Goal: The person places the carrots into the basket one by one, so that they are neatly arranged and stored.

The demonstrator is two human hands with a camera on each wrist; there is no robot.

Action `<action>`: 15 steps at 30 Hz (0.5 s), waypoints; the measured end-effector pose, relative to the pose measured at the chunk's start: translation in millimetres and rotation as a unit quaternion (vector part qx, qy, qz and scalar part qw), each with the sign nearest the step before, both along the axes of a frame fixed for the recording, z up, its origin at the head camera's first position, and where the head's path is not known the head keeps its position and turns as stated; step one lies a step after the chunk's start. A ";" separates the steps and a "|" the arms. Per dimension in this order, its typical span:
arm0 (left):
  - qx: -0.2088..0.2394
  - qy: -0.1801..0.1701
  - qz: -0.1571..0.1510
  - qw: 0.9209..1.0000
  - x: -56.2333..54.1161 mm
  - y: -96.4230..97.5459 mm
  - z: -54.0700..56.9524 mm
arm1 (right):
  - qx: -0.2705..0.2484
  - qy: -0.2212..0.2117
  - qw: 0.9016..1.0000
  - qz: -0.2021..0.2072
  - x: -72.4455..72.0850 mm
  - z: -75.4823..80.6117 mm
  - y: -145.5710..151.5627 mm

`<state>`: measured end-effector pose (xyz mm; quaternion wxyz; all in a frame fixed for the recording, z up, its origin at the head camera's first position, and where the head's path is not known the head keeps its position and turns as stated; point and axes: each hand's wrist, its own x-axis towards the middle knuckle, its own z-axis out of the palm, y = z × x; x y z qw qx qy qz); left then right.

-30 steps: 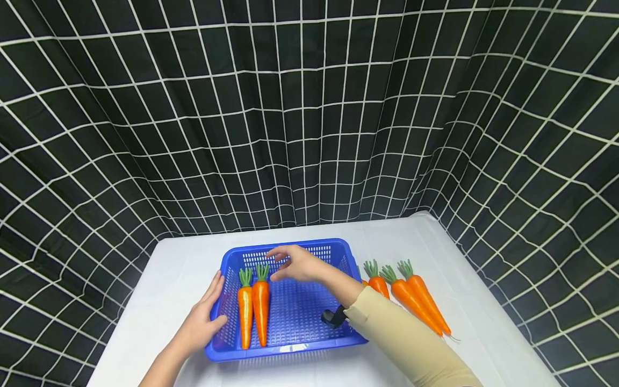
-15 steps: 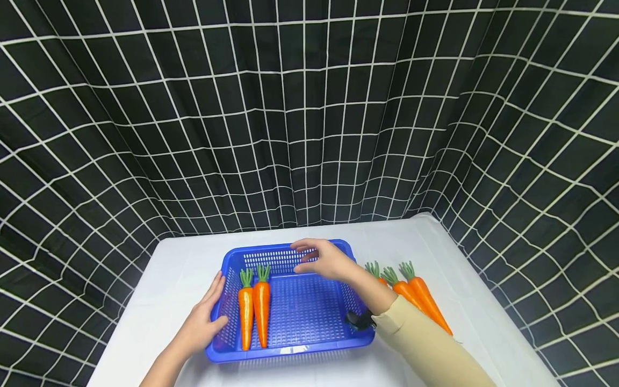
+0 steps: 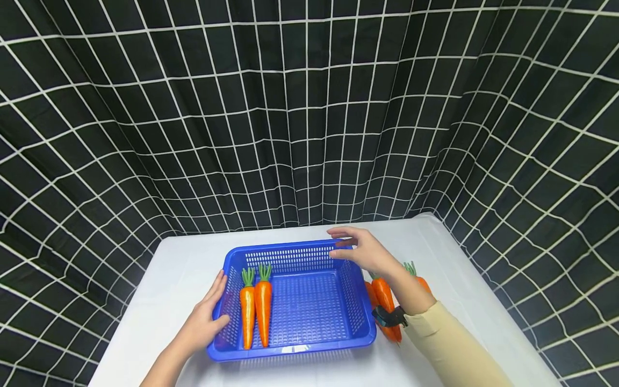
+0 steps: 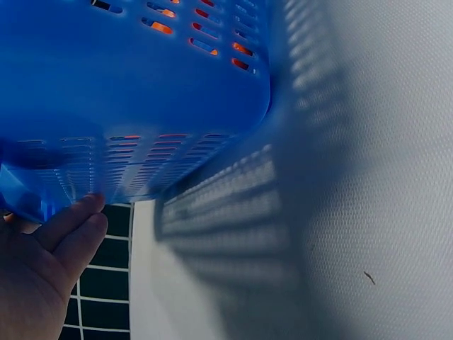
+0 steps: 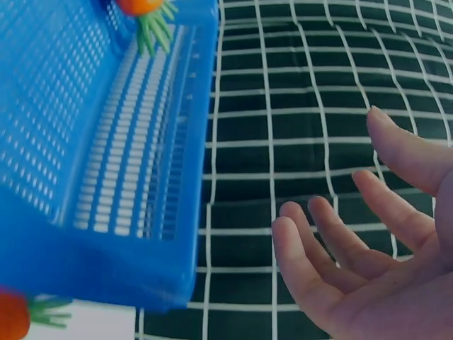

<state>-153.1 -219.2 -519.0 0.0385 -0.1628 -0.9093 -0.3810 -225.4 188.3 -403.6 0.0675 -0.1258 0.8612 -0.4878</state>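
Note:
Two carrots with green tops, one [image 3: 247, 314] beside another [image 3: 263, 312], lie side by side at the left inside a blue plastic basket [image 3: 290, 348]. My left hand [image 3: 200, 322] rests against the basket's left side, fingers straight along the outside and thumb at the rim. The left wrist view shows those fingertips touching the slotted outer wall [image 4: 120, 159]. Above the basket's far right corner hangs my right hand [image 3: 365, 250], holding nothing, its fingers spread and loosely bent. In the right wrist view a gap separates its fingers [image 5: 297, 258] from the basket rim [image 5: 205, 142].
More carrots [image 3: 383, 294] lie on the white tablecloth [image 3: 464, 301] right of the basket, partly hidden by my right forearm. A black device [image 3: 387, 317] is on my right wrist. A dark curtain [image 3: 300, 107] with white grid lines surrounds the table.
My right hand has moved right, from above the carrots in the basket to its far right corner, fingers still loose. The left hand, basket and the two carrots stay in place.

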 end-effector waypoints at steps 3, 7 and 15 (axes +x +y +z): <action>-0.007 0.002 0.004 1.000 0.0 0.6 0.0 | 0.009 0.001 1.000 -0.017 1.7 -0.6 10.7; -0.017 0.008 0.006 1.000 -0.4 0.8 0.0 | 0.012 -0.002 1.000 -0.028 4.9 -3.4 24.7; -0.005 -0.004 -0.002 1.000 -1.7 0.9 3.4 | 0.020 0.008 0.998 -0.063 10.7 -11.5 60.3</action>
